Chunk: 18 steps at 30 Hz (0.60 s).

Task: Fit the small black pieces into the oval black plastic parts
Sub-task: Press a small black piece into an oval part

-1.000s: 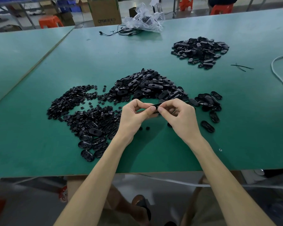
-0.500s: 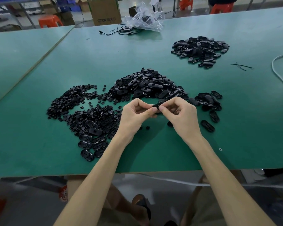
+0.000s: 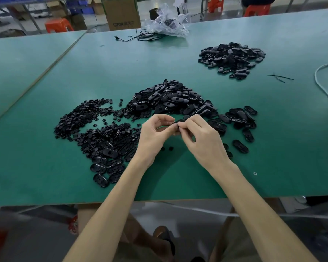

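Above the green table [image 3: 273, 148], near the ovals [image 3: 170, 99] and small pieces [image 3: 80, 118], my forearms angle inward. My left hand [image 3: 153, 137] and right hand [image 3: 204, 140] meet, fingers curled, tips pinching one oval part [image 3: 179, 121] between them, off the table.

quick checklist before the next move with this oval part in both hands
1. Grip: oval part pinched between left hand and right hand: ok.
2. Fit complete: cannot tell, the hands hide the joint.
3. Supply: pile of small pieces lies beside the left hand, likely reachable: ok.
4. Supply: heap of oval parts just behind the hands, stocked: ok.
5. Set-down spot: bare table right of the right hand: ok.
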Motion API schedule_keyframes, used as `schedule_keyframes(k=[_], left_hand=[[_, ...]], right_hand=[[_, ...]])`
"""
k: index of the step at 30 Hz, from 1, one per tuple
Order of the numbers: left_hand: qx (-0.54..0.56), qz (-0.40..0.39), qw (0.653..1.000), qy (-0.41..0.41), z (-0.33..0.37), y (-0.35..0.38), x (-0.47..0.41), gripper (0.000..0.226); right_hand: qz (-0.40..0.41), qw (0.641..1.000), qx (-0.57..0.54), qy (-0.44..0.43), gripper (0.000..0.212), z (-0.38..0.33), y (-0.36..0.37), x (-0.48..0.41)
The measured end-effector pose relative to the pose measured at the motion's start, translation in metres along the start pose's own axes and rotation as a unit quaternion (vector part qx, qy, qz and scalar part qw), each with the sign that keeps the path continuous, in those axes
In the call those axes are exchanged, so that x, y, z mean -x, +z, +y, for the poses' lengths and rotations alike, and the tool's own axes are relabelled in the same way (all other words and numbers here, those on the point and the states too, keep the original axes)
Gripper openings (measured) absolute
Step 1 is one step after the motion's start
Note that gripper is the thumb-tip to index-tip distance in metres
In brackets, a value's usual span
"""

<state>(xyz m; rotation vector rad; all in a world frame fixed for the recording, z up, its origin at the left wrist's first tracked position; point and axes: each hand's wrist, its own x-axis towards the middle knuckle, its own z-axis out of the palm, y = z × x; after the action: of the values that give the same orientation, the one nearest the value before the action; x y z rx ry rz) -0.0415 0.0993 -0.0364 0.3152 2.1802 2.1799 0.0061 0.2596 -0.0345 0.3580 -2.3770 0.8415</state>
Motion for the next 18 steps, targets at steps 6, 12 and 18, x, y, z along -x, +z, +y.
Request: schedule_keyframes(k=[6, 12, 18], left_hand=[[0.027, 0.03, 0.999, -0.011, 0.0015, 0.0004, 0.0005, 0.018], [0.037, -0.025, 0.999, -0.006, 0.0048, 0.0014, 0.0024, 0.02], [-0.015, -0.067, 0.997, 0.02, 0.0044, 0.0039, 0.0025, 0.013]], right_hand=[[-0.024, 1.0, -0.012, 0.006, 0.028, -0.0036, -0.0025, -0.001], [-0.007, 0.994, -0.078, 0.077, 0.03, 0.0031, -0.0032, -0.0048], [0.001, 0.994, -0.088, 0.069, 0.016, 0.0037, -0.0037, -0.0044]])
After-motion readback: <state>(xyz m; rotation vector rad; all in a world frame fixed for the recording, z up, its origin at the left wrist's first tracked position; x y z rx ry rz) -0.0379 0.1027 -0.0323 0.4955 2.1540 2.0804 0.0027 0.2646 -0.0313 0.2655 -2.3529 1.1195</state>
